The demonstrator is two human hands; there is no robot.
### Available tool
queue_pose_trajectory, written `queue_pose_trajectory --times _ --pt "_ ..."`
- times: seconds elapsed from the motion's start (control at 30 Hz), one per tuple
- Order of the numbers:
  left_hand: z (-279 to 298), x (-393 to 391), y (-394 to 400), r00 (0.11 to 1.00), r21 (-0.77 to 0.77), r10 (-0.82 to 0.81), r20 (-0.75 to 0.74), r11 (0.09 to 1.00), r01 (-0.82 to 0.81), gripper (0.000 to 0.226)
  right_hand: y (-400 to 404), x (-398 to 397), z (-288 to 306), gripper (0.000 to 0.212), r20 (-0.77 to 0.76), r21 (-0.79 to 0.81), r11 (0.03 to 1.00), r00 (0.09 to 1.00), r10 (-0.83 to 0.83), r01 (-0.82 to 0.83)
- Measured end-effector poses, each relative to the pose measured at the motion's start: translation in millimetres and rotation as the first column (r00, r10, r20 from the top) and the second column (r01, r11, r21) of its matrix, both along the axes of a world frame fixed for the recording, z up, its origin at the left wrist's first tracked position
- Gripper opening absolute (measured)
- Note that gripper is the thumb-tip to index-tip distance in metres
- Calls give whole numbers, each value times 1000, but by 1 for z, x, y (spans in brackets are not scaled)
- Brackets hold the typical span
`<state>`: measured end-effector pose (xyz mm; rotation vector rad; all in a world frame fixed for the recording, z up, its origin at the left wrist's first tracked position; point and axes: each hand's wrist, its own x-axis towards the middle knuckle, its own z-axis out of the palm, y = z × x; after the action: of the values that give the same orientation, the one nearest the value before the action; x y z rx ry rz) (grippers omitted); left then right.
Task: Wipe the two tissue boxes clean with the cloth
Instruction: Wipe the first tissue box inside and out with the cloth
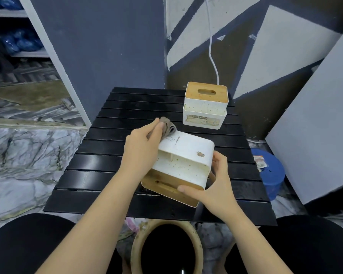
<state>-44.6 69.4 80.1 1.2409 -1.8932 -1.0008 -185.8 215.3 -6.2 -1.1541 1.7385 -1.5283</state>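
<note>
On the black slatted counter (99, 165), the near tissue box (183, 165) lies tipped over with its wooden lid toward the person, speckled with brown spots. The left hand (142, 147) pinches a folded grey cloth (167, 126) against the box's far upper edge, while the right hand (212, 186) closes its grip round the lid end. The second tissue box (205, 107) stands upright, well apart at the counter's far right.

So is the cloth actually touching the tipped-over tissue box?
Touching: the head view shows the cloth, held by the left hand, pressed on the tipped box's far top edge.
</note>
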Motion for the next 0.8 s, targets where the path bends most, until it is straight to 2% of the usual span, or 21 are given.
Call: queue_pose_trajectory --times 0.13,0.23,0.4,0.57,0.67,0.77,0.8 --pt "-12 0 10 987 -25 127 -102 991 -130 38 0 1 1 109 6 -3 1000 1000 -6 6" --pt "-12 2 19 986 -117 143 -82 981 -152 38 0 1 3 109 4 5 1000 1000 -1 1" --pt "-16 -4 37 978 -374 108 178 927 -35 42 0 -1 4 112 15 10 1000 1000 24 -24" --pt "-19 -24 50 915 -594 91 393 785 177 51 0 0 4 110 32 -4 1000 999 25 -25" --pt "-23 -47 69 871 -652 70 486 693 308 51 -2 1 6 93 -12 -24 999 1000 27 -27" --pt "-26 -65 84 839 -649 26 543 647 400 52 -6 0 7 45 -164 -18 1000 986 -1 -2" --pt "-24 -67 86 848 -651 -6 530 638 411 51 -7 1 8 38 -207 -15 1000 978 -10 7"
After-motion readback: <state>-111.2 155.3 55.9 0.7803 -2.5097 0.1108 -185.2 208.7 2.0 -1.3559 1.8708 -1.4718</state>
